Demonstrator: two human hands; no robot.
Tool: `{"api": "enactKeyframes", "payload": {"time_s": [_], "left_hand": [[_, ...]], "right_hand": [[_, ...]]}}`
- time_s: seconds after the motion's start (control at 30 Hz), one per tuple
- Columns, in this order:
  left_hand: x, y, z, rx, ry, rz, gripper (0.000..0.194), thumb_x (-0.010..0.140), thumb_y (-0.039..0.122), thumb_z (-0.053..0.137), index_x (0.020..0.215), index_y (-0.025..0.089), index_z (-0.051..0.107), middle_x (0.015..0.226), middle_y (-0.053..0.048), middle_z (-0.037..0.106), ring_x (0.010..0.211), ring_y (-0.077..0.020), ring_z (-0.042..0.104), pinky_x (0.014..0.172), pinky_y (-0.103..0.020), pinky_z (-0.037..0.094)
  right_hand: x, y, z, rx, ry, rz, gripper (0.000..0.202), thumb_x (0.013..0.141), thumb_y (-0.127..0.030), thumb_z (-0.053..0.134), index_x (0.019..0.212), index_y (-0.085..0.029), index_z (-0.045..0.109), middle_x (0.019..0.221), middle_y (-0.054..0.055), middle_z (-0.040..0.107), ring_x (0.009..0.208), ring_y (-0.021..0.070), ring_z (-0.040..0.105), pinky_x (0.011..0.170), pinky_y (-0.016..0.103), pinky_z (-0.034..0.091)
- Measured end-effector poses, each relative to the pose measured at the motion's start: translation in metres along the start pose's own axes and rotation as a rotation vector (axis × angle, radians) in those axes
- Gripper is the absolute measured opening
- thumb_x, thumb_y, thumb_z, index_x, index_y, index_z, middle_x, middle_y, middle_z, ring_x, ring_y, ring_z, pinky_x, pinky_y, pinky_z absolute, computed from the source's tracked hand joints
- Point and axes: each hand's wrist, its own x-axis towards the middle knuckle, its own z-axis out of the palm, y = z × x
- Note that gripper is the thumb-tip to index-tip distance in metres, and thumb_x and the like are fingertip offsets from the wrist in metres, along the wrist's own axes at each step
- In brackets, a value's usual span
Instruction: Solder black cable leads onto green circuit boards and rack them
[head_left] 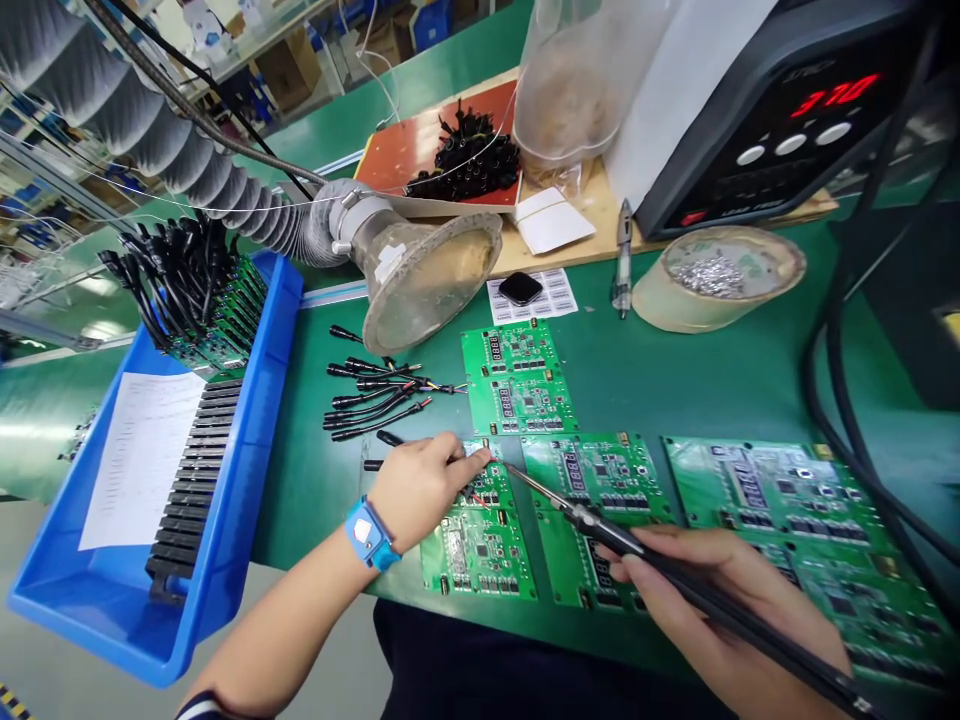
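Note:
Over the upper part of a green circuit board [480,555], my left hand [427,485] is closed in a pinch on a thin black cable [388,438], with fine wires at the board's top edge. My right hand [720,590] holds a black soldering iron [622,540] like a pen. The iron's tip points left and lies close to my left fingertips, near the wire ends; whether it touches them is too small to tell. More green boards lie behind [519,375] and to the right [596,470]. Several loose black cables [379,395] rest behind my left hand.
A blue bin [262,400] with boards and cables stands left. A fume funnel [431,280] hangs behind the boards. At the back are a cable pile [472,155], a soldering station [780,130] reading 370, and a tub [709,285]. Thick cords [825,340] hang at right.

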Motion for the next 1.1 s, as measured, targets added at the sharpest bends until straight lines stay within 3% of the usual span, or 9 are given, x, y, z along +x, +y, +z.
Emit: {"api": "enactKeyframes", "payload": {"time_s": [0.37,1.1], "left_hand": [[0.0,0.007,0.001,-0.007,0.005,-0.026,0.028,0.093,0.019,0.039,0.115,0.02,0.057,0.08,-0.004,0.057,0.068,-0.0143,0.059,0.054,-0.024,0.048],[0.009,0.02,-0.012,0.086,-0.182,-0.084,0.033,0.087,0.012,0.043,0.118,0.016,0.056,0.083,-0.006,0.056,0.062,-0.0163,0.058,0.051,-0.029,0.051]], "right_hand": [[-0.002,0.0,0.0,-0.058,-0.021,0.024,0.016,0.076,-0.035,0.062,0.088,-0.026,0.056,0.076,-0.001,0.068,0.06,0.0123,0.066,0.052,0.018,0.054],[0.0,-0.002,-0.003,-0.069,-0.073,0.042,0.017,0.076,-0.034,0.062,0.088,-0.023,0.056,0.076,0.001,0.071,0.064,0.0156,0.068,0.055,0.021,0.057]]}}
